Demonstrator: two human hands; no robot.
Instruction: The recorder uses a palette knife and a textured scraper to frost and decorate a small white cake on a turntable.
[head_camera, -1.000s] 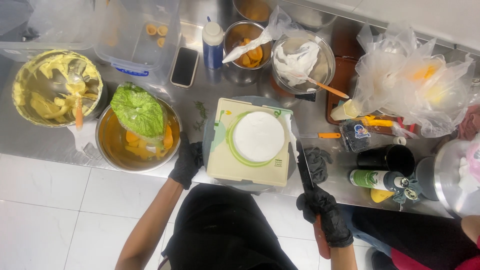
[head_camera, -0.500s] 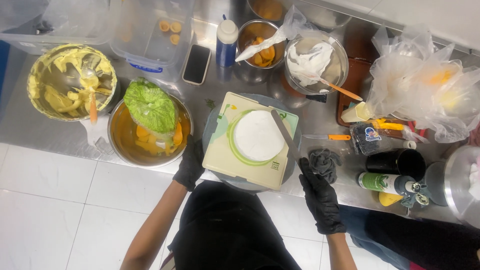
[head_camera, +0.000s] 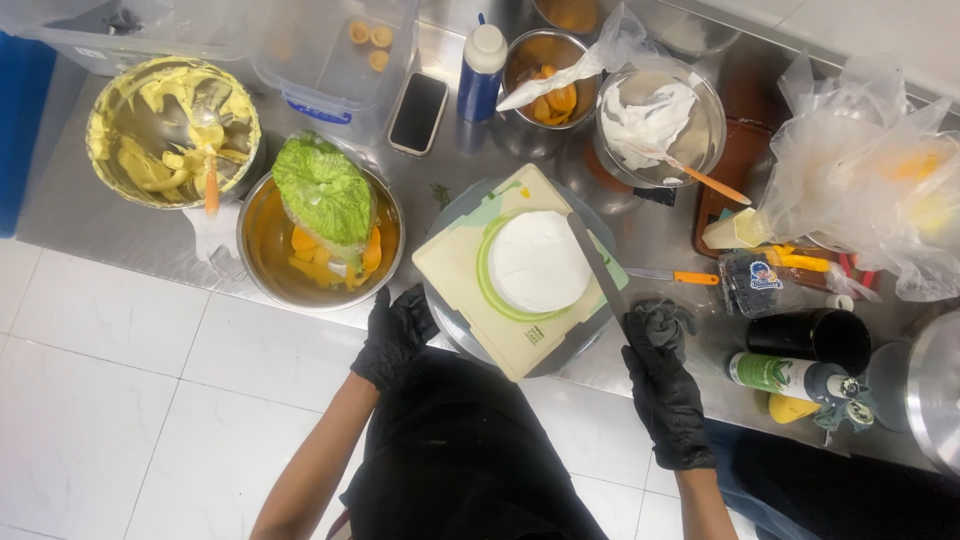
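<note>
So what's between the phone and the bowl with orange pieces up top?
In the head view, a squeeze bottle with a blue body and white cap stands between the phone and the metal bowl of orange pieces.

Dark phone (head_camera: 418, 112) — beside blue-white bottle (head_camera: 480, 70).

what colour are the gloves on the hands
Black, on both the left hand and the right hand; the head view shows them clearly.
</note>
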